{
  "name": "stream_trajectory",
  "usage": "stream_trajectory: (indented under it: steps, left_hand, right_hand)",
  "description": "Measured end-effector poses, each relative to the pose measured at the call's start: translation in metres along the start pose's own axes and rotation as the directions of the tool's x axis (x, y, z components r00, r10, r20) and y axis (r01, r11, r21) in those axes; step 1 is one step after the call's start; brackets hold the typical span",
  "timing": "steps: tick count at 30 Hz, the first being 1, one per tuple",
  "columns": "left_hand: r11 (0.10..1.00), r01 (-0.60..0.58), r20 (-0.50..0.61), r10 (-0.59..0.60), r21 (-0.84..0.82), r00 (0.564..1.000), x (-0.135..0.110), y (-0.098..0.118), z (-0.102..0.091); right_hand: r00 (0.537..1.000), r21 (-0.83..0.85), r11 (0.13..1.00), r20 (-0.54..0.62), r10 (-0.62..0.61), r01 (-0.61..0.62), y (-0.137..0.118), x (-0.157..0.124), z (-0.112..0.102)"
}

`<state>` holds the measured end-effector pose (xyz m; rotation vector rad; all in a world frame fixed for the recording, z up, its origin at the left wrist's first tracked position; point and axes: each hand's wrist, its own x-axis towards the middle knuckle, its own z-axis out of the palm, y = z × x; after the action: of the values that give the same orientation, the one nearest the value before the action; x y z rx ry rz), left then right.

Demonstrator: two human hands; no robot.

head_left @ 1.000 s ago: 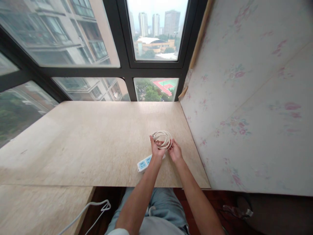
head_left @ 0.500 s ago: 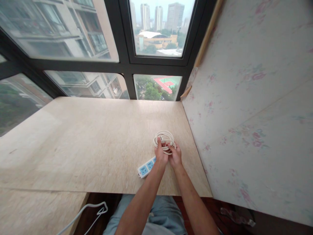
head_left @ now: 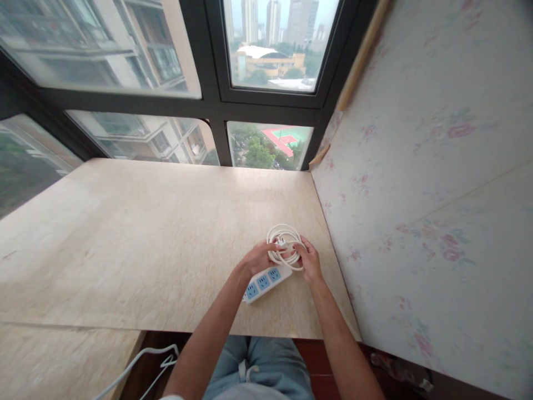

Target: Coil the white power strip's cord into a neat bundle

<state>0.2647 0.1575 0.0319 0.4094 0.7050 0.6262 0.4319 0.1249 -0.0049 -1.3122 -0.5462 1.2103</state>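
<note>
A white power cord (head_left: 283,227), wound into a loose coil, is held between my two hands just beyond a power strip. My left hand (head_left: 259,259) grips the coil's left side, its thumb laid near the white plug (head_left: 281,243) inside the loops. On the right side of the coil, my right hand (head_left: 308,260) is closed round the cord with thumb and fingers. The white power strip (head_left: 268,283) with blue socket faces lies at a slant on the tabletop, partly behind my left wrist.
The pale marble-patterned surface (head_left: 137,239) runs up to dark-framed windows (head_left: 216,111). A flowered wall (head_left: 416,194) bounds the right side. At the lower left, a white cable (head_left: 145,351) hangs by the surface's edge.
My left hand has swung out to the left side of the coil, baring the plug and more of the power strip. My right hand has shifted slightly right with the cord.
</note>
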Motion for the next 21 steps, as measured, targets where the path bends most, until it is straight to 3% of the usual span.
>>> stream_trajectory:
  steps: [3,6,13,21]
  left_hand:
    - [0.985,0.172,0.067,-0.172,0.008,0.983,0.006,0.012,-0.013]
    - [0.966,0.257,0.098,-0.254,-0.024,0.962,0.015,0.017,-0.022]
    - [0.938,0.334,0.217,-0.308,-0.091,0.926,0.034,0.022,-0.032]
    - [0.919,0.393,0.149,-0.391,0.014,0.908,0.055,0.025,-0.028]
  right_hand:
    - [0.998,-0.053,0.998,0.053,0.029,-0.026,-0.002,0.001,-0.005]
    - [0.995,-0.077,0.997,0.098,0.023,-0.016,-0.003,0.002,-0.009]
    - [0.973,-0.129,0.991,0.231,-0.008,0.038,-0.006,0.004,-0.017]
    - [0.96,-0.161,0.987,0.271,0.066,-0.022,-0.012,0.014,-0.021]
